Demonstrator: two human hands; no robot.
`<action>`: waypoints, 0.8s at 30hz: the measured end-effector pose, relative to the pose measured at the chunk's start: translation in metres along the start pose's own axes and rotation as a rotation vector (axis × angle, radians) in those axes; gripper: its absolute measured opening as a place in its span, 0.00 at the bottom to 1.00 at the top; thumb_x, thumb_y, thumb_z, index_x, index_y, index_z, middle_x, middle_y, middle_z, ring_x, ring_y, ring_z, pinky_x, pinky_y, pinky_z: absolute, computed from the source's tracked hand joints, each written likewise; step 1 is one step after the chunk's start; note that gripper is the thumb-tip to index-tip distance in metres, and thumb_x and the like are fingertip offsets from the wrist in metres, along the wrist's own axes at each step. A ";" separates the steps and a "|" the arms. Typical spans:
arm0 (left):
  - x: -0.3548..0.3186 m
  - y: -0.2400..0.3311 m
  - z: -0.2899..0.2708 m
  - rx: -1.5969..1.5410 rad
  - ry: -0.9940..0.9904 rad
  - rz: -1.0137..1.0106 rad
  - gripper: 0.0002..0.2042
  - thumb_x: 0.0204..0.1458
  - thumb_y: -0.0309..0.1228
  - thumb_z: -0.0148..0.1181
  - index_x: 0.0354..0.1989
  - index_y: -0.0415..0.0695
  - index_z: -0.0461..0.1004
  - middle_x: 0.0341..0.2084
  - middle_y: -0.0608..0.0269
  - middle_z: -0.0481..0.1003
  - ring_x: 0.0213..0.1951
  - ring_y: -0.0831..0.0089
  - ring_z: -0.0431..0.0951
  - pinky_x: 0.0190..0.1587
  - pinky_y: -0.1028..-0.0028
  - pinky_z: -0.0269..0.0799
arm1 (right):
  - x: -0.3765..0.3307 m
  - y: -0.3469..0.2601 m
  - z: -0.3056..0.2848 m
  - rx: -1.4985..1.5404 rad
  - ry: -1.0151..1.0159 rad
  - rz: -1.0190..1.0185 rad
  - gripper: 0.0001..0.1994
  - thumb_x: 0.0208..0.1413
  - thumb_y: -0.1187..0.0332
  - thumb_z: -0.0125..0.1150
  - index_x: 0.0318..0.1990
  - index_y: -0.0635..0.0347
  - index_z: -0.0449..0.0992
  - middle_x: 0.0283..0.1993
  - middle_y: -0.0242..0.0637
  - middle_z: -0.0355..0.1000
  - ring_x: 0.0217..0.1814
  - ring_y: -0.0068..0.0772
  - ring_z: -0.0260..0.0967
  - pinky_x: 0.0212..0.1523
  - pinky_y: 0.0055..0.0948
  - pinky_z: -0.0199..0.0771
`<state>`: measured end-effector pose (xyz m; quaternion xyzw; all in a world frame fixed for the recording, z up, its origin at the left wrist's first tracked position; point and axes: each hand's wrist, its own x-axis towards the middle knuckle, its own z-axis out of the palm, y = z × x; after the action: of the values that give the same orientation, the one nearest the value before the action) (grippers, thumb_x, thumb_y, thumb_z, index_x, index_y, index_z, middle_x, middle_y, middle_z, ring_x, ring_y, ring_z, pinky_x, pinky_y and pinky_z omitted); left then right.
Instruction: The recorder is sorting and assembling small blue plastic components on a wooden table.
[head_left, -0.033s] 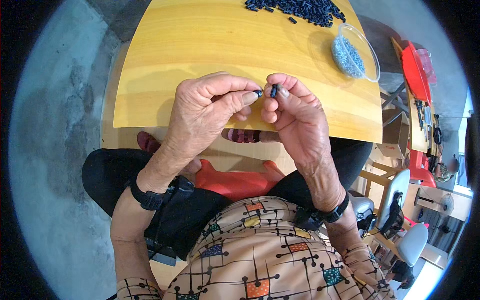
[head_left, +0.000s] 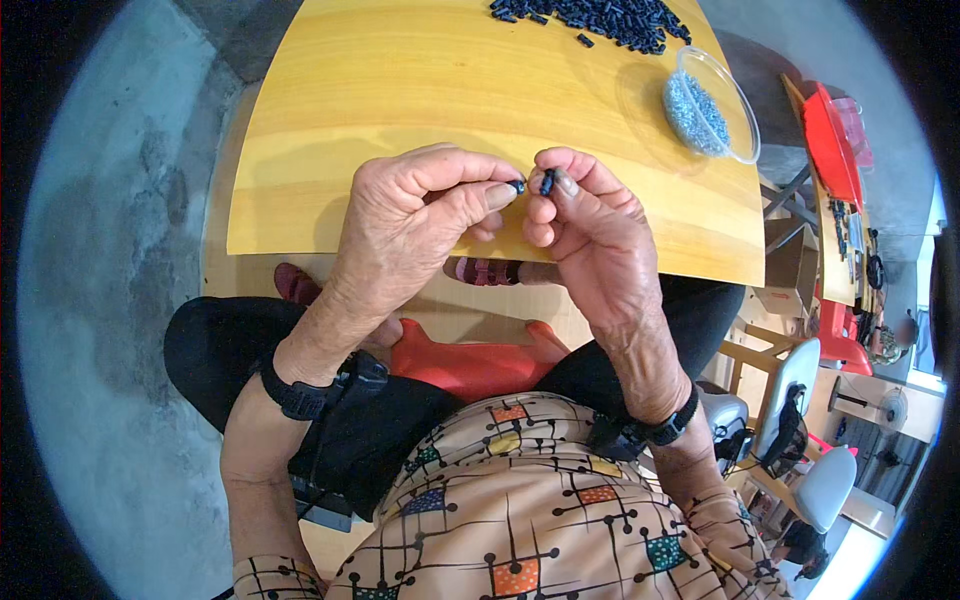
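Observation:
My left hand pinches a small dark piece between thumb and forefinger; only its tip shows. A short way to the right, my right hand grips a small dark blue-black cylindrical piece between its thumb and fingers. The two pieces are close together but look apart, held above the near edge of the yellow wooden table. At the far side of the table lies a pile of similar dark cylindrical pieces, with one loose piece just in front.
Right of the pile stands a clear round plastic tub holding many small bluish, shiny bits. A red stool shows between my legs. To the right are a cardboard box, grey chairs and another table. A grey wall rises at left.

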<state>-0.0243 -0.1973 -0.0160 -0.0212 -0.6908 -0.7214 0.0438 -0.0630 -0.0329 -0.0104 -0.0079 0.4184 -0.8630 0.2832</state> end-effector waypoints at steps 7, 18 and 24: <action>0.002 -0.002 -0.003 0.022 0.005 0.003 0.06 0.49 0.24 0.57 0.34 0.36 0.75 0.25 0.63 0.74 0.23 0.80 0.73 0.27 0.82 0.70 | 0.000 -0.002 0.002 -0.101 0.027 -0.020 0.07 0.53 0.74 0.53 0.39 0.64 0.71 0.29 0.35 0.72 0.28 0.21 0.69 0.29 0.19 0.72; 0.002 0.001 -0.006 0.062 -0.015 0.068 0.06 0.48 0.23 0.58 0.34 0.35 0.75 0.22 0.64 0.73 0.23 0.79 0.73 0.27 0.82 0.70 | 0.000 -0.004 -0.001 -0.207 0.010 0.022 0.06 0.52 0.73 0.55 0.37 0.62 0.72 0.26 0.33 0.72 0.24 0.21 0.69 0.26 0.22 0.74; 0.002 0.001 -0.009 0.067 -0.037 0.063 0.06 0.48 0.24 0.58 0.33 0.35 0.75 0.22 0.64 0.73 0.23 0.80 0.73 0.26 0.82 0.70 | -0.001 -0.003 0.001 -0.255 0.028 0.000 0.06 0.51 0.74 0.57 0.36 0.63 0.73 0.26 0.34 0.72 0.23 0.20 0.68 0.26 0.20 0.73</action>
<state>-0.0258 -0.2060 -0.0152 -0.0547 -0.7142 -0.6957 0.0542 -0.0636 -0.0315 -0.0073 -0.0317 0.5286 -0.8029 0.2738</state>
